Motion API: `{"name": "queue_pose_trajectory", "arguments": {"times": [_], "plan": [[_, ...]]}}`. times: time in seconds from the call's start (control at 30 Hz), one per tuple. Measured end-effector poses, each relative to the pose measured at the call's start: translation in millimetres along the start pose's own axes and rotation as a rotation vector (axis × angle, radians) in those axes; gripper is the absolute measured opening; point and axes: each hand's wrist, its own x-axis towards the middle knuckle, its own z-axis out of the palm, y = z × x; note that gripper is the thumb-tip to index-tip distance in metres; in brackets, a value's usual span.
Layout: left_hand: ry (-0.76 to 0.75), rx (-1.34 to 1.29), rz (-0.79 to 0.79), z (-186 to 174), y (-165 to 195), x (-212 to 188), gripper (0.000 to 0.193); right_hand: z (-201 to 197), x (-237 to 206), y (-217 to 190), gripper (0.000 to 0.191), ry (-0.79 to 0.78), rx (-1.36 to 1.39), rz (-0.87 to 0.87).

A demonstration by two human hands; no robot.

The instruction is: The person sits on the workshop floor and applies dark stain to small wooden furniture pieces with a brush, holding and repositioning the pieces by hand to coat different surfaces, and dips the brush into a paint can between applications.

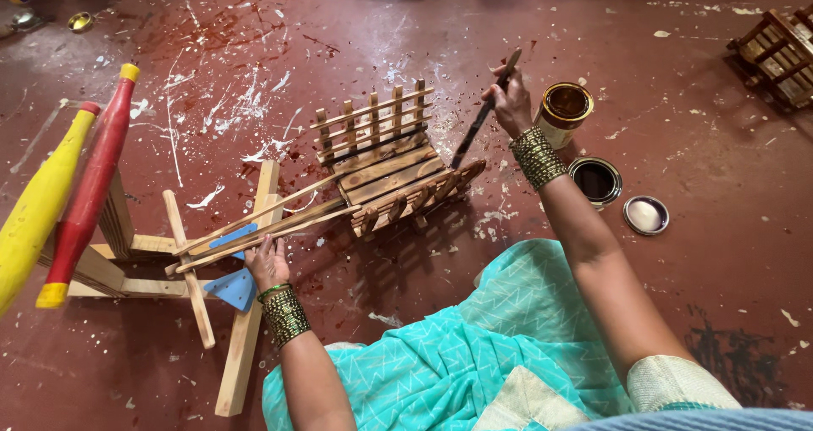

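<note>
A small wooden toy cart (385, 164) with slatted sides lies on the red floor, its long shafts pointing left. My left hand (268, 262) rests on the ends of the shafts (254, 228) and grips them. My right hand (511, 102) holds a thin paintbrush (484, 109), its tip down at the cart's right side rail, which looks darker than the rest. An open tin of brown varnish (565, 109) stands just right of that hand.
A round lid (595, 179) with dark liquid and a shiny lid (646, 214) lie to the right. Another wooden cart (777, 54) sits far right. A wooden frame (186, 270) with blue pieces, plus red (91, 185) and yellow (38, 207) clubs, lies left.
</note>
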Motion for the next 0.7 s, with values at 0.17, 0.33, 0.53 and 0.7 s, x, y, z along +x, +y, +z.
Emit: {"name": "queue_pose_trajectory", "arguments": {"times": [0.17, 0.33, 0.53, 0.7], "plan": [[-0.015, 0.004, -0.002, -0.1, 0.4, -1.1, 0.062, 2.8, -2.1, 4.6, 0.022, -0.133, 0.103, 0.134], [-0.005, 0.002, -0.008, 1.3, 0.6, -1.1, 0.064, -3.2, -4.1, 16.9, 0.023, -0.046, 0.067, 0.198], [-0.006, -0.020, -0.018, 0.3, 0.3, -1.2, 0.062, -6.2, 4.5, 13.4, 0.028, 0.010, -0.118, -0.042], [-0.035, -0.004, 0.004, -0.9, -0.3, -1.8, 0.058, 2.1, -0.8, 2.2, 0.027, 0.014, 0.124, 0.076]]}}
